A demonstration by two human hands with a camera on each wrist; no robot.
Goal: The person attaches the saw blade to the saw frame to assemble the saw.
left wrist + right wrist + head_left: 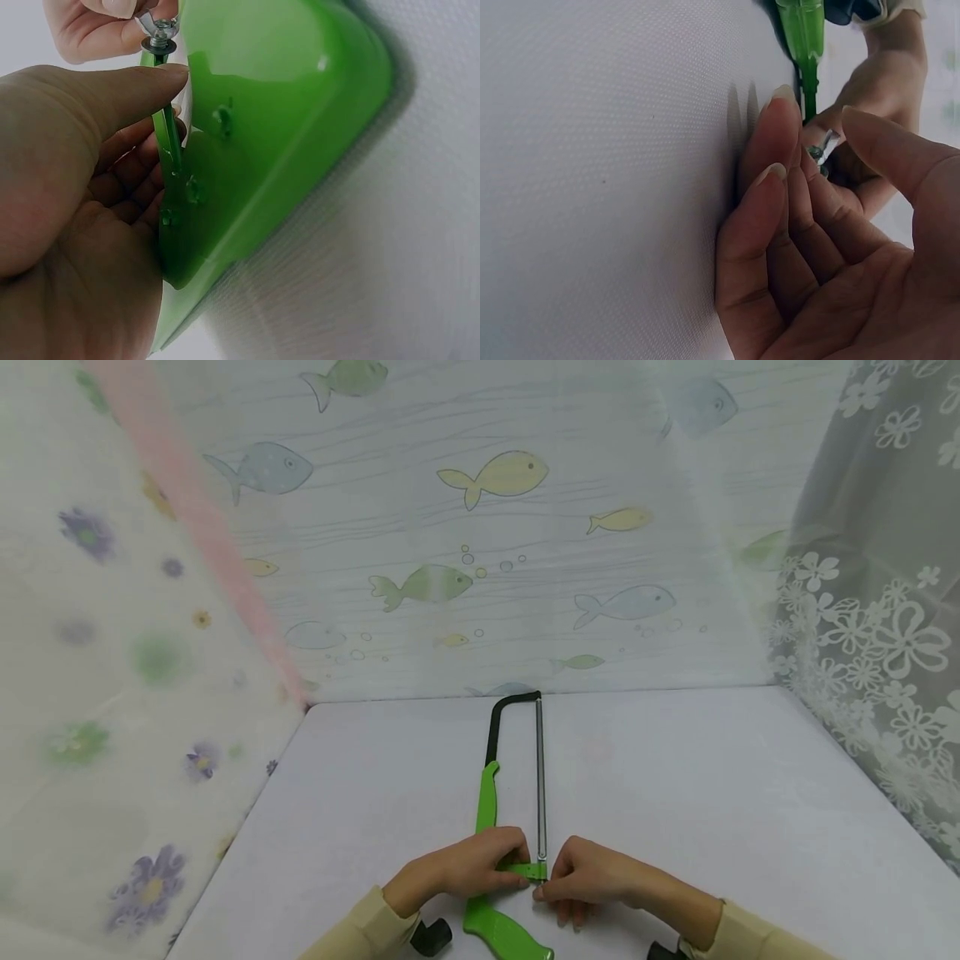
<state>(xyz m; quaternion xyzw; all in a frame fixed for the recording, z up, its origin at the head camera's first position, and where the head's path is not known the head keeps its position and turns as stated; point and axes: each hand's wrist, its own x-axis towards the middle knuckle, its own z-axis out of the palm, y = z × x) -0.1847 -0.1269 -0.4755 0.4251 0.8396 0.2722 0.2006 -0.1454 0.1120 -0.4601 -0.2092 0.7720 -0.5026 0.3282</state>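
Observation:
A hacksaw with a green handle [510, 935] and a black front frame [495, 727] lies on the white table, its blade [541, 777] on the right side pointing away from me. My left hand [487, 864] grips the green frame, thumb laid along the short green arm at the blade's near end. A silver wing nut [161, 28] with a dark washer sits at the end of that arm. Thumb and forefinger of my right hand [592, 872] pinch at this wing nut. The other right fingers curl loosely beside the tabletop.
The white tabletop [675, 777] stretches to both sides of the saw. A fish-patterned curtain [510, 527] hangs along the back edge, flowered cloth [150, 885] on the left and lace [911, 643] on the right. Dark wrist mounts [431, 937] show by my sleeves.

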